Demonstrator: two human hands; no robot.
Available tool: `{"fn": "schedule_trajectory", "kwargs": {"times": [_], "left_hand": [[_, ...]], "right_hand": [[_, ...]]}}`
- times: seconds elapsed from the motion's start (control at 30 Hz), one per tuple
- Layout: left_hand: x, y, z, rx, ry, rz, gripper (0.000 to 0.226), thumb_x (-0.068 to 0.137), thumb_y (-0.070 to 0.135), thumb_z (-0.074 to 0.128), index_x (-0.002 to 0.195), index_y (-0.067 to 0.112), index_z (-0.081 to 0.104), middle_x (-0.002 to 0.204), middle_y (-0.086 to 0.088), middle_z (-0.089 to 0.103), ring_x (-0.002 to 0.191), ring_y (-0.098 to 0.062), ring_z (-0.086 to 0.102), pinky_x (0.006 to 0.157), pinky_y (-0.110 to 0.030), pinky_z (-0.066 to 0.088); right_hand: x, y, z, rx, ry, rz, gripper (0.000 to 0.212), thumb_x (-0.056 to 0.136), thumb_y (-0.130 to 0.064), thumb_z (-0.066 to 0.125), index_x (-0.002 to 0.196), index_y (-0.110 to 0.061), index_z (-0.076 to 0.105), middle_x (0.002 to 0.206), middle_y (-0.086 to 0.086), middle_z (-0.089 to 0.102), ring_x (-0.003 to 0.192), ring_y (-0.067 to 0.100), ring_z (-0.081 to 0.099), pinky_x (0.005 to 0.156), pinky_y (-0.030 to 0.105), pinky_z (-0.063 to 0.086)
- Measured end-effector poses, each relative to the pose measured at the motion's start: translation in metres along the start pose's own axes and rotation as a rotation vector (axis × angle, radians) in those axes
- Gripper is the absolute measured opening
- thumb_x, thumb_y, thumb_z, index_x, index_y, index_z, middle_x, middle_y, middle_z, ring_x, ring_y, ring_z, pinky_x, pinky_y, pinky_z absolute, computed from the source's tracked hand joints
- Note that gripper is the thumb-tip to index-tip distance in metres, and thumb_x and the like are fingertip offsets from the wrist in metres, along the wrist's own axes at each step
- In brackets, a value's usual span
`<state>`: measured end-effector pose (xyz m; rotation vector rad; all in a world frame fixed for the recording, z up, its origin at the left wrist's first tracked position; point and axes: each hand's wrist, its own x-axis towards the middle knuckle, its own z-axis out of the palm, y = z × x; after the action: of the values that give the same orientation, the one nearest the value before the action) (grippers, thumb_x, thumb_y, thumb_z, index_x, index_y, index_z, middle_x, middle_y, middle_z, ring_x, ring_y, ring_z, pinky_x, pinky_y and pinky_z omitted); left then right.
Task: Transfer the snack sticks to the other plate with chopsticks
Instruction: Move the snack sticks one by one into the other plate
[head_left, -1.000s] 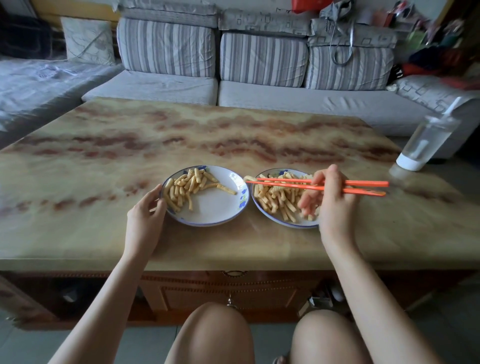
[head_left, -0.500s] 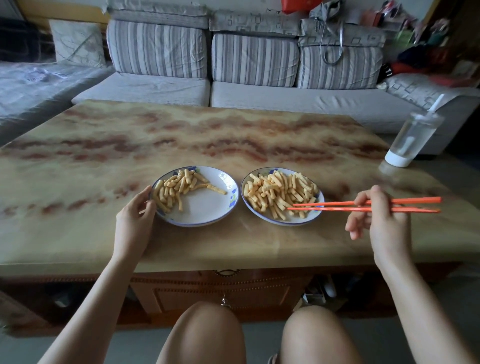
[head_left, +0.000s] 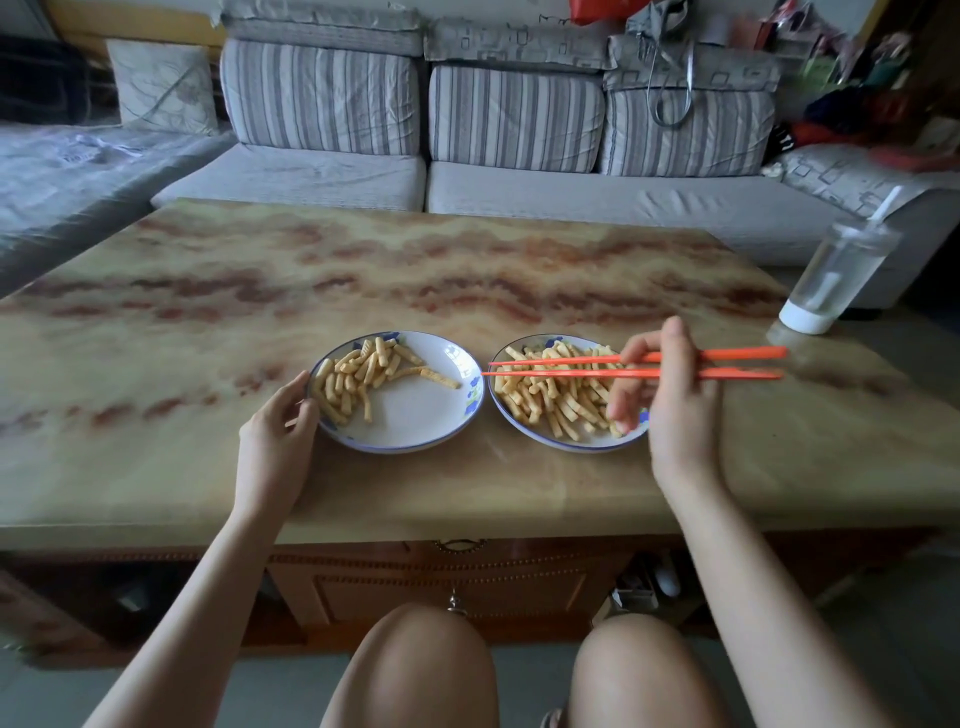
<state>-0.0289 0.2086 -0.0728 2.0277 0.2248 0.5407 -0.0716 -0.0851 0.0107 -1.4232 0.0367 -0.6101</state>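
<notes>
1. Your right hand (head_left: 675, 410), right of centre in the frame, pinches the orange chopsticks (head_left: 561, 366) between its thumb and curled fingers
2. The chopsticks lie level, pointing toward the left of the frame; their tips are slightly apart, hold nothing, and hover over the left rim of the fuller plate (head_left: 571, 444)
3. Most snack sticks (head_left: 550, 400) are piled on that plate; a smaller heap (head_left: 353, 374) lies in the left part of the other plate (head_left: 415, 426), just left of centre
4. The plates sit just beside each other on the tabletop (head_left: 363, 270)
5. Your left hand (head_left: 275, 441) is relaxed, its fingertips touching the other plate's left rim
6. A clear bottle (head_left: 831, 275) with a straw stands at the right edge of the frame
</notes>
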Motion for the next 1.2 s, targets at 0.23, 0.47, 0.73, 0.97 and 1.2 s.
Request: {"fn": "schedule_trajectory", "kwargs": {"times": [0.23,0.47,0.73,0.97,1.2], "left_hand": [[-0.001,0.000,-0.001,-0.012,-0.001,-0.002,0.039,0.093,0.012,0.050,0.131,0.014,0.057,0.124,-0.002,0.062,0.103,-0.001,0.051,0.082,-0.010,0.033],[0.001,-0.002,0.000,-0.019,-0.001,0.002,0.039,0.093,0.011,0.051,0.131,0.013,0.057,0.112,0.000,0.063,0.098,-0.002,0.052,0.067,0.007,0.029],[0.001,-0.002,0.000,-0.010,-0.002,0.002,0.039,0.093,0.011,0.051,0.131,0.014,0.057,0.121,-0.003,0.064,0.100,-0.001,0.051,0.073,0.001,0.030],[0.000,-0.001,-0.001,-0.012,-0.001,0.003,0.039,0.093,0.011,0.049,0.131,0.014,0.057,0.122,-0.003,0.063,0.100,0.001,0.049,0.075,-0.002,0.031],[-0.001,0.001,0.000,-0.009,-0.006,0.003,0.039,0.094,0.012,0.050,0.132,0.014,0.056,0.123,-0.004,0.062,0.100,-0.001,0.049,0.083,-0.014,0.033]], "right_hand": [[0.013,0.032,0.045,-0.117,-0.140,0.052,0.044,0.104,-0.027,0.032,0.070,-0.008,0.052,0.038,0.007,0.051,0.027,0.017,0.039,0.032,0.019,0.030],[0.010,0.041,0.047,-0.103,-0.086,0.100,0.046,0.104,-0.028,0.032,0.069,-0.007,0.051,0.037,0.007,0.050,0.027,0.017,0.041,0.033,0.020,0.031],[0.004,0.021,0.023,0.020,0.021,0.069,0.043,0.104,-0.023,0.031,0.067,-0.007,0.047,0.036,0.007,0.049,0.027,0.015,0.041,0.032,0.016,0.030],[0.003,-0.004,-0.038,-0.052,0.150,-0.055,0.041,0.104,-0.020,0.030,0.068,-0.010,0.046,0.038,0.000,0.050,0.030,0.014,0.045,0.033,0.018,0.031],[0.000,0.002,-0.071,-0.131,0.194,-0.016,0.041,0.103,-0.021,0.032,0.068,-0.008,0.047,0.037,0.007,0.047,0.031,0.015,0.044,0.033,0.019,0.032]]}}
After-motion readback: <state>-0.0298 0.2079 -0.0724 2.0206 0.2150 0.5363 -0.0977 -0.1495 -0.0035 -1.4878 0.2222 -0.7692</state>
